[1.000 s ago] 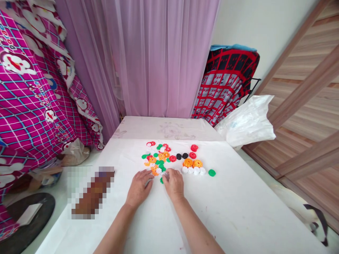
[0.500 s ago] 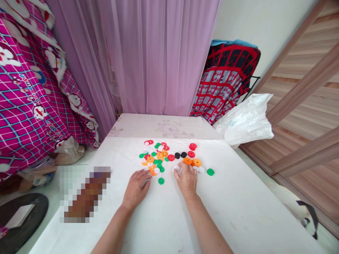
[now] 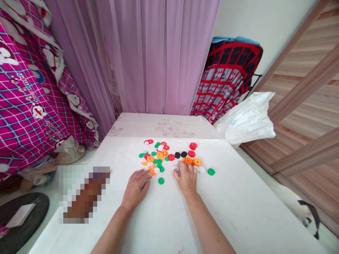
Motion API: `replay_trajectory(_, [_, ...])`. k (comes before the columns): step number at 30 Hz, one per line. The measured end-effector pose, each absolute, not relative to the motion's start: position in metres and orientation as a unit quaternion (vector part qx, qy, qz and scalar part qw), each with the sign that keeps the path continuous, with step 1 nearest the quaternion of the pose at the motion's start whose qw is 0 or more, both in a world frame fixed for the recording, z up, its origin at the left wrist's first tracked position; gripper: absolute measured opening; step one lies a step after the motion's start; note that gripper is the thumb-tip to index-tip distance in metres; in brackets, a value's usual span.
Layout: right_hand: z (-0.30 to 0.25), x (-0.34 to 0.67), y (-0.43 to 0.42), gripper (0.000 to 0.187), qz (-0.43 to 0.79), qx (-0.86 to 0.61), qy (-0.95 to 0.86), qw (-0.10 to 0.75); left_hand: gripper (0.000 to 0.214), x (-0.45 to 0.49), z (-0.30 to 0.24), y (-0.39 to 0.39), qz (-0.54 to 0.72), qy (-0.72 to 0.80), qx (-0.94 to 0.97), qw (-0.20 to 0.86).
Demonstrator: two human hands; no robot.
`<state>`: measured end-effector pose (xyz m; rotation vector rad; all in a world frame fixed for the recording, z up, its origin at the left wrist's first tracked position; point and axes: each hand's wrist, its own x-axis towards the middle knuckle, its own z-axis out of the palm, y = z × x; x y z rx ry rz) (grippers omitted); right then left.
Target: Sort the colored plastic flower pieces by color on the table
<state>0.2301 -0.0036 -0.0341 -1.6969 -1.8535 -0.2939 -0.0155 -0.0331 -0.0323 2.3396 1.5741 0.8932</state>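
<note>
Head view: two bare hands reach from the near side over a white-covered tabletop (image 3: 161,222) toward small, colourful, mostly flower-edged discs. The left hand (image 3: 136,187) lies palm down, fingers loosely bent and thumb a little apart, its fingertips beside the near left edge of a loose cluster of discs (image 3: 159,155) in red, green, orange and white, some overlapping. Whether it holds anything underneath cannot be told. Just right of that hand, a single green disc (image 3: 161,181) lies apart from the cluster.

The right hand (image 3: 187,179) is also palm down, fingers bent, with a white disc (image 3: 175,168) showing at its thumb and forefinger; whether that piece is gripped or only touched is unclear. More white discs (image 3: 201,169) peek out past its other fingers, partly hidden. Just beyond sit two orange discs (image 3: 196,162) side by side. Farther back are two black discs (image 3: 183,154), between a red disc (image 3: 171,157) at the cluster's right edge and a pair of red discs (image 3: 193,146), one behind the other. Another green disc (image 3: 211,171) lies alone on the right.

Behind the tabletop hangs a mauve curtain (image 3: 169,60); a white plastic bag (image 3: 246,120) is at the far right corner.
</note>
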Motion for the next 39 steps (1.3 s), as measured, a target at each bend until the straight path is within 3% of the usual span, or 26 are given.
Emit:
replay_trajectory(15, [-0.025,0.190,-0.031,0.011,-0.037,-0.555,-0.761,0.335,0.022,-0.014,-0.031,-0.033,0.304,0.529,0.787,0.094])
replay_trajectory(32, [-0.022,0.152,-0.002,0.016,-0.040,-0.559,-0.793,0.239,0.020,-0.013,-0.031,-0.033,0.322,0.532,0.774,0.116])
replay_trajectory(39, [-0.027,0.159,-0.003,0.021,-0.046,-0.560,-0.774,0.293,0.020,-0.013,-0.028,-0.033,0.322,0.528,0.778,0.112])
